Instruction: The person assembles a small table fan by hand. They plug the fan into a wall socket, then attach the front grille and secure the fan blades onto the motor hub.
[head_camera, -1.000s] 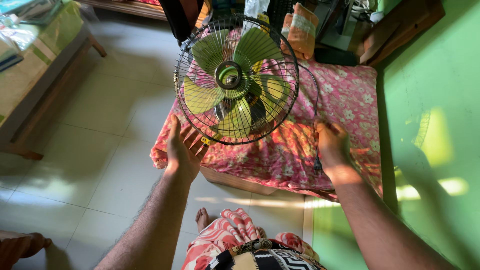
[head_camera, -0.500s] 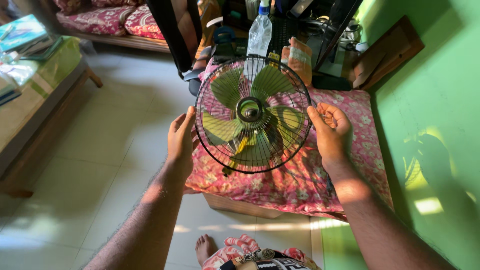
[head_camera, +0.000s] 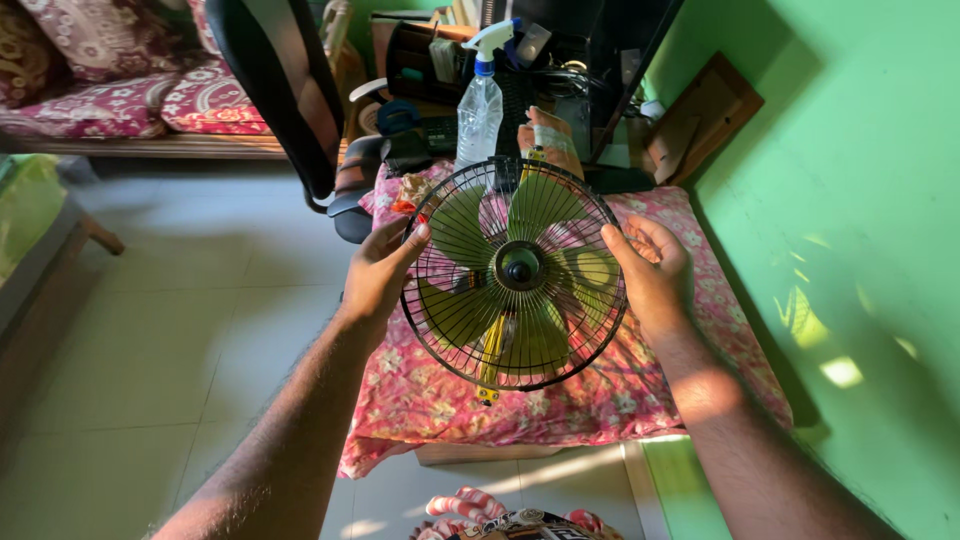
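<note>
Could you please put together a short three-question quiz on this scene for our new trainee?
1. True or false: both hands grip the fan by the rim of its wire cage.
2. What colour are the fan's blades?
3. Which thing stands behind the fan? A) a spray bottle B) a kettle C) a lamp

Key
1. True: the left hand holds the left edge and the right hand the right edge of the fan, above the pink floral cloth.
2. Green.
3. A: a clear spray bottle with a white and blue head.
</note>
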